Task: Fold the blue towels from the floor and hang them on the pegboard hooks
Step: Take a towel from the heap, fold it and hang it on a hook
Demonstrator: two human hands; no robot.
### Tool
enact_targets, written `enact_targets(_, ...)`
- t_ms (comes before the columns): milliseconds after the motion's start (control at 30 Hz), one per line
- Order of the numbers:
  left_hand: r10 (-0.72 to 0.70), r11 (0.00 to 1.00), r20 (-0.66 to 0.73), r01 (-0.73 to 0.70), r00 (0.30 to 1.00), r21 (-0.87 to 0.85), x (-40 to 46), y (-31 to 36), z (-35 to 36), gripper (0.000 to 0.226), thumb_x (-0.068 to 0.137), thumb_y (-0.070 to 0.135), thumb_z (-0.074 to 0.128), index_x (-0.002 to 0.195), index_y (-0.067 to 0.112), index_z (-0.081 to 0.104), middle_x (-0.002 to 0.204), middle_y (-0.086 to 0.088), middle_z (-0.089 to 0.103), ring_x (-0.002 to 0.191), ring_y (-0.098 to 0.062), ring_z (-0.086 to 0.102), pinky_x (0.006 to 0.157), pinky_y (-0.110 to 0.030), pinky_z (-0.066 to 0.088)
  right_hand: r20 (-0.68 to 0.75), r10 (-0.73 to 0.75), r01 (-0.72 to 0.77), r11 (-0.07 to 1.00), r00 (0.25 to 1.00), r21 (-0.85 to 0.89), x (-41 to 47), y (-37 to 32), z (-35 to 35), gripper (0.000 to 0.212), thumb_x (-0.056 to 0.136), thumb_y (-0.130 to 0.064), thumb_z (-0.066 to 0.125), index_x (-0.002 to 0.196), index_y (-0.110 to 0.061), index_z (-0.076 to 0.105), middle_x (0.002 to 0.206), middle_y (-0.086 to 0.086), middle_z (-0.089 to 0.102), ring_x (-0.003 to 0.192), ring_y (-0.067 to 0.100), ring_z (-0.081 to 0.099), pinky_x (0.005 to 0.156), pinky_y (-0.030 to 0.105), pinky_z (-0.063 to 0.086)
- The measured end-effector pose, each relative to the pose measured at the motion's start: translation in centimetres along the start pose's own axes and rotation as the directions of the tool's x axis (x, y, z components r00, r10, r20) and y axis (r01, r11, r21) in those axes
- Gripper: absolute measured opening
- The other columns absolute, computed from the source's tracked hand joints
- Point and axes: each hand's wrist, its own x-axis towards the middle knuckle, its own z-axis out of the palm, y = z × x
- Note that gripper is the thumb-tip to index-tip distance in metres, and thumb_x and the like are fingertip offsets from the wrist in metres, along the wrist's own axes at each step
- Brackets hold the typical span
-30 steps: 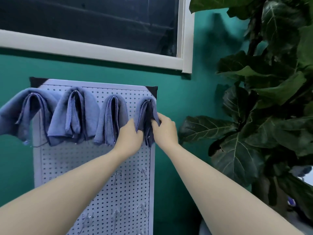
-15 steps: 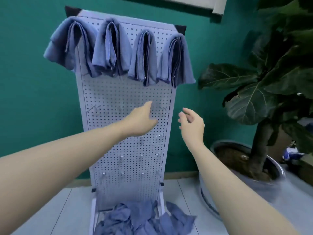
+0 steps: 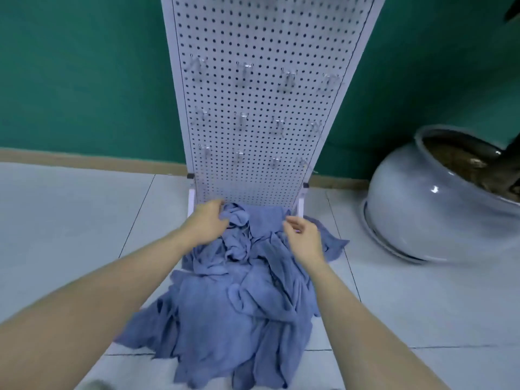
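Note:
A crumpled pile of blue towels (image 3: 233,302) lies on the tiled floor at the foot of the white pegboard (image 3: 261,102). Several bare metal hooks (image 3: 244,71) stick out of the board in rows; its top, with the hung towels, is out of view. My left hand (image 3: 209,223) reaches into the far left of the pile, fingers curled against a bunched towel fold; whether it grips the cloth is unclear. My right hand (image 3: 302,235) hovers over the far right of the pile, fingers loosely bent, holding nothing.
A large pale ceramic plant pot (image 3: 422,209) with soil stands on the floor to the right of the board. A green wall (image 3: 84,80) with a tan skirting strip runs behind. Pale floor tiles (image 3: 70,220) stretch to the left.
The view has dropped from the top of the pegboard to the floor. Both hands have come down from the hung towels to the pile at the board's foot.

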Motion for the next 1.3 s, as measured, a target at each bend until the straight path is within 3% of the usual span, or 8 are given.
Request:
enact_targets(167, 0.042, 0.997, 0.118, -0.050, 0.992, 0.063, 0.8, -6.7, 7.6, 0.029, 0.093, 0.006, 0.064, 0.121, -0.003, 0.062, 0.116, -0.020, 0.066, 0.108, -0.033, 0.061, 0.084, -0.032, 0.042, 0.247, 0.136, -0.090, 0.978, 0.959, -0.190, -0.8, 6.9, 3.8, 0.040, 0.102, -0.027, 0.066, 0.136, -0.007, 0.064, 0.131, 0.008, 0.069, 0.121, 0.022, 0.064, 0.095, 0.025, 0.046)
enact_targets(433, -0.052, 0.975, 0.170, 0.013, 0.984, 0.222, 2.8, -12.8, 11.9, 0.015, 0.095, 0.013, 0.060, 0.099, 0.001, 0.068, 0.098, -0.016, 0.070, 0.093, -0.032, 0.064, 0.076, -0.041, 0.051, 0.306, 0.173, -0.102, 0.967, 0.936, -0.235, 1.6, 10.3, 7.0, 0.043, 0.099, -0.028, 0.070, 0.136, -0.007, 0.066, 0.127, 0.012, 0.071, 0.120, 0.026, 0.065, 0.102, 0.036, 0.052)
enact_targets(600, -0.045, 0.994, 0.079, 0.038, 0.996, 0.099, 2.9, -15.3, 11.3, 0.019, 0.096, 0.007, 0.059, 0.077, 0.008, 0.064, 0.080, -0.012, 0.071, 0.077, -0.030, 0.066, 0.071, -0.041, 0.053, 0.326, 0.197, -0.119, 0.963, 0.925, -0.244, 2.4, 10.4, 7.5, 0.045, 0.098, -0.028, 0.072, 0.138, -0.008, 0.065, 0.136, 0.011, 0.067, 0.125, 0.024, 0.062, 0.105, 0.035, 0.050)
enact_targets(767, -0.017, 0.991, -0.007, 0.016, 1.000, -0.135, 3.2, -11.9, 7.6, 0.025, 0.098, 0.007, 0.058, 0.075, 0.015, 0.060, 0.067, 0.004, 0.060, 0.057, 0.000, 0.053, 0.060, -0.015, 0.042, 0.348, 0.105, -0.029, 0.976, 0.932, -0.217, 2.6, 6.6, 9.0, 0.045, 0.094, -0.028, 0.077, 0.135, -0.015, 0.066, 0.126, 0.001, 0.068, 0.114, 0.012, 0.061, 0.097, 0.024, 0.046)
enact_targets(1033, 0.104, 0.914, -0.005, -0.098, 0.995, -0.394, 0.7, -2.8, -2.6, 0.017, 0.104, 0.009, 0.056, 0.088, 0.010, 0.062, 0.069, 0.001, 0.056, 0.061, -0.008, 0.047, 0.061, -0.026, 0.039, 0.485, -0.070, 0.116, 0.991, 0.872, -0.065, 0.1, -2.3, 9.4, 0.043, 0.091, -0.018, 0.073, 0.126, -0.033, 0.052, 0.101, -0.025, 0.059, 0.087, -0.006, 0.056, 0.062, 0.003, 0.042)
enact_targets(1167, 0.197, 0.891, -0.091, -0.217, 0.976, -0.400, -1.4, 2.7, -8.6, 0.015, 0.103, 0.013, 0.059, 0.089, 0.013, 0.065, 0.072, -0.002, 0.060, 0.067, -0.014, 0.050, 0.065, -0.029, 0.041, 0.374, -0.108, 0.118, 0.993, 0.921, -0.004, -1.1, -8.6, 6.7, 0.024, 0.099, -0.006, 0.058, 0.079, -0.019, 0.053, 0.056, -0.020, 0.048, 0.053, 0.001, 0.036, 0.050, 0.015, 0.031)
enact_targets(1233, 0.229, 0.872, -0.153, -0.272, 0.961, -0.407, -2.6, 5.1, -11.3, 0.015, 0.102, 0.015, 0.060, 0.088, 0.015, 0.066, 0.071, 0.001, 0.061, 0.066, -0.013, 0.050, 0.067, -0.030, 0.040, 0.270, -0.173, 0.169, 0.985, 0.947, 0.039, -1.4, -11.9, 4.4, 0.026, 0.099, -0.006, 0.055, 0.075, -0.006, 0.046, 0.059, -0.005, 0.045, 0.050, 0.005, 0.029, 0.051, 0.021, 0.027)
enact_targets(1300, 0.258, 0.835, -0.226, -0.334, 0.939, -0.437, -3.9, 7.4, -13.6, 0.013, 0.102, 0.018, 0.062, 0.090, 0.016, 0.067, 0.072, 0.006, 0.064, 0.067, -0.011, 0.052, 0.070, -0.032, 0.042, 0.178, -0.267, 0.245, 0.960, 0.947, 0.133, -1.9, -15.3, 2.0, 0.014, 0.098, -0.009, 0.056, 0.090, 0.003, 0.054, 0.077, 0.017, 0.054, 0.062, 0.012, 0.043, 0.060, 0.030, 0.044)
